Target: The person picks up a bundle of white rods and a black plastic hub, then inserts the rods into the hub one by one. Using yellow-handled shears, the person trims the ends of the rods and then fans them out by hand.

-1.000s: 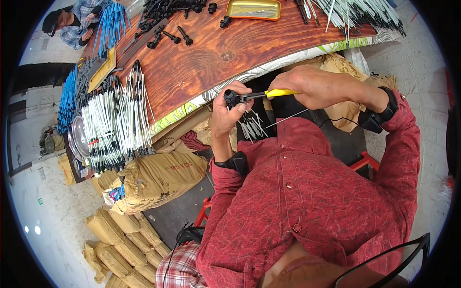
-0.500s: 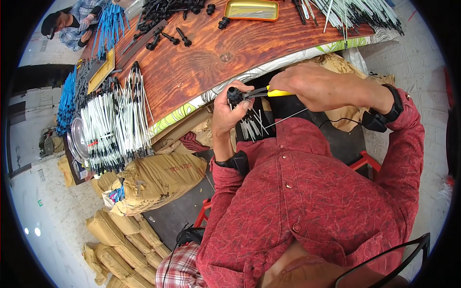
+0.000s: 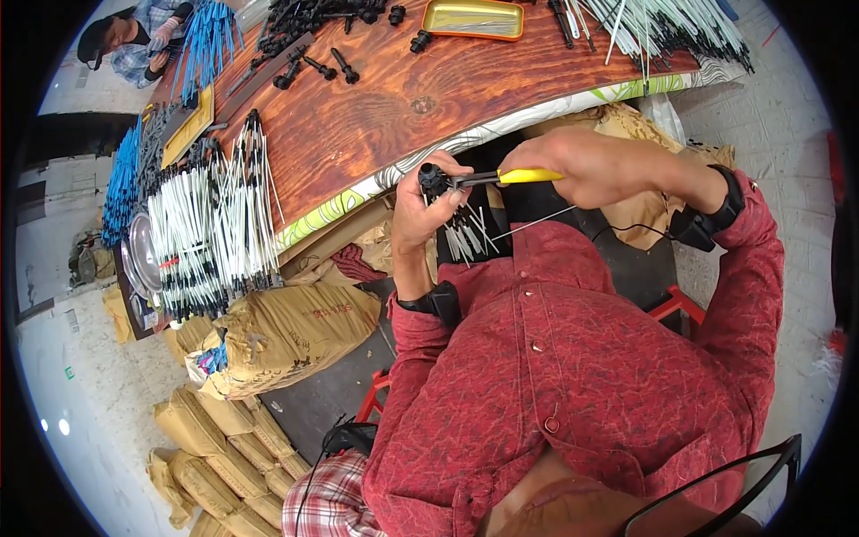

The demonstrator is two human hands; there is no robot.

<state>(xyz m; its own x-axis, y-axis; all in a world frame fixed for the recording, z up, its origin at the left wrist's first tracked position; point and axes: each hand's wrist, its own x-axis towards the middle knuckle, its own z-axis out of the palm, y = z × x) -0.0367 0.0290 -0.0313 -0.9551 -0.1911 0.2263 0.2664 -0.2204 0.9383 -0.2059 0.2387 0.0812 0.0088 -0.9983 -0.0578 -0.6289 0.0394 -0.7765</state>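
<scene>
Over my lap, just off the table edge, my left hand (image 3: 416,215) is closed around a black ribbed plastic fitting (image 3: 434,181). My right hand (image 3: 586,166) grips a yellow-handled tool (image 3: 528,175) that looks like long-nose pliers. Its thin dark metal tip points left and meets the side of the fitting beside my left fingertips. Below my left hand, several short white rods (image 3: 463,240) lie in a loose bunch on my lap. One thin pale rod (image 3: 535,220) slants up toward the underside of my right hand.
The wooden table (image 3: 376,134) carries black fittings (image 3: 318,67), a yellow tray of thin pins (image 3: 472,18), and bundles of white rods with black ends (image 3: 192,228). Blue rods (image 3: 208,45) stand near another person at far left. A brown paper sack (image 3: 304,336) sits below the table.
The tool's two metal arms, spread apart before, now lie close together at the fitting. My right hand has shifted slightly; my left hand keeps its hold.
</scene>
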